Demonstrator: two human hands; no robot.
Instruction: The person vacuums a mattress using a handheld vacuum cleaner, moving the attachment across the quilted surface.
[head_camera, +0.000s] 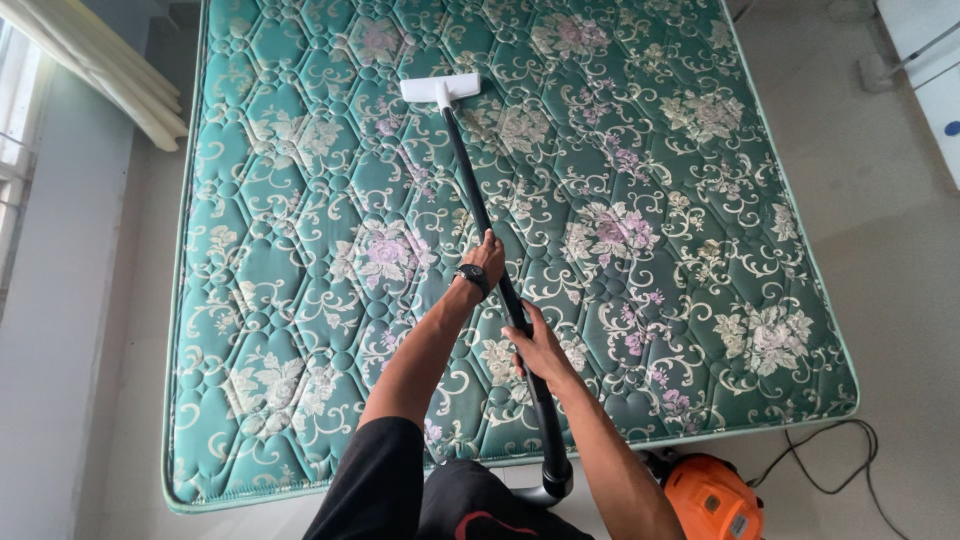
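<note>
A green quilted mattress (300, 300) with a pale floral pattern fills the view, lying on the floor. A long black vacuum wand (468, 175) runs up across it and ends in a white flat nozzle head (441, 88) resting on the fabric near the far end. My left hand (486, 256), with a dark watch on the wrist, grips the wand further up. My right hand (538, 345) grips it lower down, closer to my body. The wand's lower end (553, 470) curves into a hose by my dark clothing.
An orange vacuum body (712, 497) sits on the floor at the mattress's near right corner, with a black cord (840, 460) looping beside it. Pale floor (890, 250) lies to the right. A light wall and stacked white slats (110, 75) are on the left.
</note>
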